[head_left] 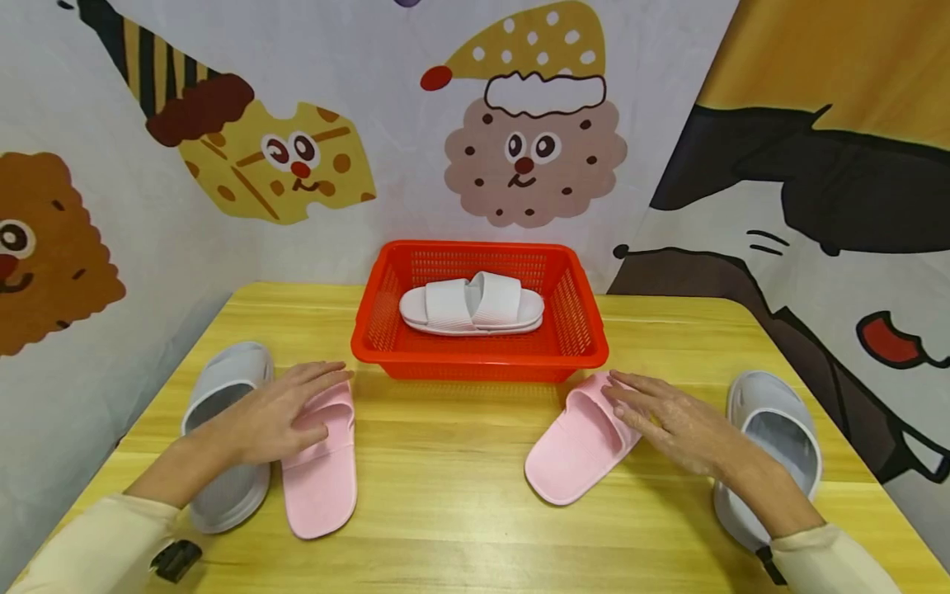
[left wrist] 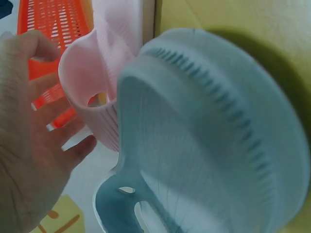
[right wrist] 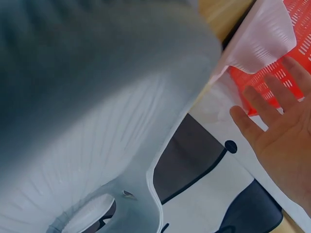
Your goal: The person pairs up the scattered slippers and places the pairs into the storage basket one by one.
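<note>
From the head camera, the left hand (head_left: 278, 412) lay flat, fingers spread, on a pink slipper (head_left: 321, 462) beside a grey one (head_left: 223, 388). The right hand (head_left: 671, 421), also flat, touched the other pink slipper (head_left: 575, 450) below the red basket (head_left: 478, 355). The left wrist view showed straight fingers (left wrist: 48, 121) near the pink slipper (left wrist: 104, 82). The right wrist view showed an open palm (right wrist: 286, 141).

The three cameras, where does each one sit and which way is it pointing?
Head: worn on the head, looking forward and down at the table, red basket, both hands and sleeves.
Left wrist: on the left wrist, close on the grey slipper and pink slipper; left hand shows.
Right wrist: on the right wrist, close on another grey slipper; right hand shows.
All three share the basket.
</note>
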Demonstrator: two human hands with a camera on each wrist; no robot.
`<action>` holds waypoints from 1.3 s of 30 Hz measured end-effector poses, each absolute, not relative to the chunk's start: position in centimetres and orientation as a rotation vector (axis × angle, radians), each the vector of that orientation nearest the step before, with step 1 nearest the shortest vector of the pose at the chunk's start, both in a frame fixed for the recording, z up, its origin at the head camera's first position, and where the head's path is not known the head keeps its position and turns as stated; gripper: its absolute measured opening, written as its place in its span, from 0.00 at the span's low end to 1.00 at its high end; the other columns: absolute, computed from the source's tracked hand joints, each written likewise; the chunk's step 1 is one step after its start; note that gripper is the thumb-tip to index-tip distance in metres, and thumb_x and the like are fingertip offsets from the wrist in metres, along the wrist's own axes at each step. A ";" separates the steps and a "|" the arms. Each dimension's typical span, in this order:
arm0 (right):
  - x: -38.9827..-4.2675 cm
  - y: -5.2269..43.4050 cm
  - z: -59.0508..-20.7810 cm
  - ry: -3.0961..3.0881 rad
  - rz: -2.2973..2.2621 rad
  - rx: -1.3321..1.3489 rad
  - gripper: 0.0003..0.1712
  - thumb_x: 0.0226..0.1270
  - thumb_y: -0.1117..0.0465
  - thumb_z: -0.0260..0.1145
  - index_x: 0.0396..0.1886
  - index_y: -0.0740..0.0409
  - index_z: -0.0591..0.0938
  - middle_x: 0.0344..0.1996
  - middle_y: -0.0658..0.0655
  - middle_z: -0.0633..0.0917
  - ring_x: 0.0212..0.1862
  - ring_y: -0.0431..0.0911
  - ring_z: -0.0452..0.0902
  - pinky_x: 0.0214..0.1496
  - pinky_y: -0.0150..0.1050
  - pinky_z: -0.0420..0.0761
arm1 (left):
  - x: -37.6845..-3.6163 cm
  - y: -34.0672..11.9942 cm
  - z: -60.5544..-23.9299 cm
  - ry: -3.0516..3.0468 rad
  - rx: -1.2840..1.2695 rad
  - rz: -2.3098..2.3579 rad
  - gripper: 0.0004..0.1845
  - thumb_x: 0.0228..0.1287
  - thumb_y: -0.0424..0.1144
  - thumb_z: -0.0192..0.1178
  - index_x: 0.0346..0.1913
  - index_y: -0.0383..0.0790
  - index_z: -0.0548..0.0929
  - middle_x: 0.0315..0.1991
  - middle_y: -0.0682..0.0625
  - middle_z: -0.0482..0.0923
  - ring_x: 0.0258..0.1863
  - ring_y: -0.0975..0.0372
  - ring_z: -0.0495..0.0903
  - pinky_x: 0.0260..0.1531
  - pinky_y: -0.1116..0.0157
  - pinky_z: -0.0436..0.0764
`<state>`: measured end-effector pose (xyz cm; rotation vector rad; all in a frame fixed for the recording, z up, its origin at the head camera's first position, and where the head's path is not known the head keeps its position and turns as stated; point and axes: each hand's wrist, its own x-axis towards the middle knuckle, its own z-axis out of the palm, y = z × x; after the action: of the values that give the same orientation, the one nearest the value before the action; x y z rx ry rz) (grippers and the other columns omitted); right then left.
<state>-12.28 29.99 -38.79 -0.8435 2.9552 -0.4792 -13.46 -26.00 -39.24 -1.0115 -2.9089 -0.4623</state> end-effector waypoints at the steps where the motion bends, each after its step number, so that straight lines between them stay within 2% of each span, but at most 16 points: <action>1: -12.2 30.0 -38.8 2.951 -0.476 -0.856 0.28 0.80 0.45 0.54 0.72 0.49 0.76 0.73 0.55 0.70 0.72 0.59 0.64 0.67 0.65 0.65 | -13.4 -26.0 -39.2 -2.935 -1.036 -0.472 0.35 0.56 0.38 0.63 0.70 0.37 0.75 0.71 0.39 0.68 0.69 0.41 0.65 0.63 0.37 0.65; 5: -12.1 29.9 -39.0 2.952 -0.455 -0.875 0.29 0.74 0.50 0.60 0.71 0.51 0.77 0.72 0.56 0.72 0.71 0.60 0.66 0.64 0.66 0.68 | -13.1 -26.1 -39.0 -3.018 -1.097 -0.493 0.39 0.47 0.32 0.64 0.70 0.36 0.75 0.74 0.38 0.64 0.73 0.39 0.59 0.67 0.37 0.60; 8: -12.1 29.6 -38.9 2.949 -0.430 -0.845 0.37 0.62 0.54 0.68 0.73 0.51 0.75 0.72 0.56 0.71 0.70 0.60 0.66 0.63 0.67 0.69 | -12.9 -26.2 -38.6 -3.068 -1.114 -0.538 0.47 0.37 0.24 0.65 0.71 0.38 0.73 0.76 0.39 0.60 0.75 0.39 0.55 0.67 0.36 0.58; 11: -12.1 29.4 -38.9 2.926 -0.420 -0.829 0.47 0.50 0.60 0.74 0.75 0.52 0.71 0.74 0.56 0.69 0.71 0.60 0.65 0.63 0.66 0.69 | -12.8 -26.1 -38.1 -3.110 -1.145 -0.534 0.55 0.31 0.17 0.67 0.74 0.40 0.70 0.78 0.39 0.56 0.75 0.37 0.51 0.66 0.36 0.59; 16: -12.5 29.2 -39.1 2.891 -0.422 -0.943 0.58 0.39 0.65 0.80 0.76 0.58 0.68 0.76 0.58 0.65 0.73 0.60 0.62 0.66 0.64 0.67 | -12.6 -25.8 -37.5 -3.139 -1.185 -0.415 0.59 0.33 0.13 0.72 0.76 0.42 0.66 0.78 0.38 0.54 0.73 0.32 0.51 0.64 0.35 0.61; 19: -12.9 29.1 -39.3 2.893 -0.415 -1.000 0.59 0.37 0.67 0.79 0.76 0.61 0.67 0.75 0.59 0.66 0.74 0.60 0.61 0.68 0.63 0.65 | -12.8 -25.5 -37.3 -3.104 -1.222 -0.380 0.54 0.34 0.12 0.70 0.73 0.40 0.70 0.76 0.35 0.57 0.71 0.30 0.56 0.65 0.35 0.60; 21: -13.1 29.0 -39.4 2.906 -0.413 -1.036 0.58 0.36 0.69 0.79 0.75 0.63 0.68 0.74 0.61 0.68 0.72 0.60 0.63 0.68 0.63 0.66 | -13.1 -25.3 -37.4 -3.088 -1.225 -0.380 0.51 0.34 0.12 0.68 0.71 0.40 0.72 0.75 0.34 0.59 0.68 0.30 0.60 0.64 0.35 0.62; 22: -13.2 28.9 -39.4 2.913 -0.415 -1.055 0.57 0.36 0.69 0.79 0.74 0.63 0.69 0.73 0.61 0.69 0.72 0.60 0.65 0.67 0.63 0.66 | -13.2 -25.3 -37.5 -3.084 -1.218 -0.385 0.50 0.35 0.12 0.67 0.70 0.40 0.74 0.75 0.34 0.60 0.68 0.31 0.62 0.63 0.37 0.66; 25: -13.4 28.8 -39.4 2.935 -0.421 -1.105 0.55 0.36 0.68 0.83 0.72 0.63 0.72 0.70 0.62 0.73 0.69 0.60 0.69 0.64 0.63 0.70 | -13.7 -25.3 -37.8 -3.056 -1.194 -0.390 0.42 0.43 0.16 0.67 0.68 0.40 0.77 0.73 0.36 0.65 0.64 0.36 0.69 0.57 0.40 0.74; 27: -13.5 28.8 -39.3 2.944 -0.425 -1.128 0.55 0.36 0.66 0.86 0.70 0.63 0.73 0.68 0.62 0.74 0.67 0.61 0.71 0.62 0.64 0.72 | -13.9 -25.4 -37.9 -3.036 -1.173 -0.379 0.34 0.53 0.22 0.67 0.67 0.41 0.79 0.71 0.37 0.68 0.61 0.39 0.73 0.53 0.42 0.78; 32: -13.4 28.8 -39.0 2.948 -0.429 -1.099 0.54 0.36 0.61 0.88 0.69 0.60 0.75 0.66 0.60 0.77 0.65 0.60 0.73 0.60 0.65 0.73 | -14.2 -25.0 -37.9 -3.026 -1.106 -0.402 0.22 0.70 0.38 0.64 0.65 0.40 0.81 0.67 0.37 0.73 0.57 0.39 0.76 0.53 0.39 0.76; 36: -13.1 28.8 -38.9 2.943 -0.424 -1.045 0.55 0.36 0.58 0.89 0.69 0.58 0.76 0.64 0.58 0.78 0.64 0.58 0.73 0.59 0.65 0.74 | -14.1 -24.6 -37.9 -3.058 -1.034 -0.431 0.23 0.73 0.48 0.60 0.65 0.41 0.81 0.66 0.39 0.74 0.59 0.40 0.75 0.54 0.39 0.75; 39: -13.0 28.7 -38.7 2.941 -0.412 -1.016 0.55 0.35 0.56 0.90 0.69 0.55 0.76 0.63 0.57 0.78 0.63 0.58 0.73 0.57 0.65 0.75 | -13.8 -24.6 -37.7 -3.106 -1.015 -0.436 0.34 0.67 0.62 0.62 0.69 0.45 0.79 0.69 0.41 0.72 0.63 0.40 0.72 0.55 0.37 0.73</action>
<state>-13.03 28.73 -38.75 -1.0156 2.9408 -0.4122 -13.82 -24.58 -37.73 -1.0148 -3.1061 -0.4356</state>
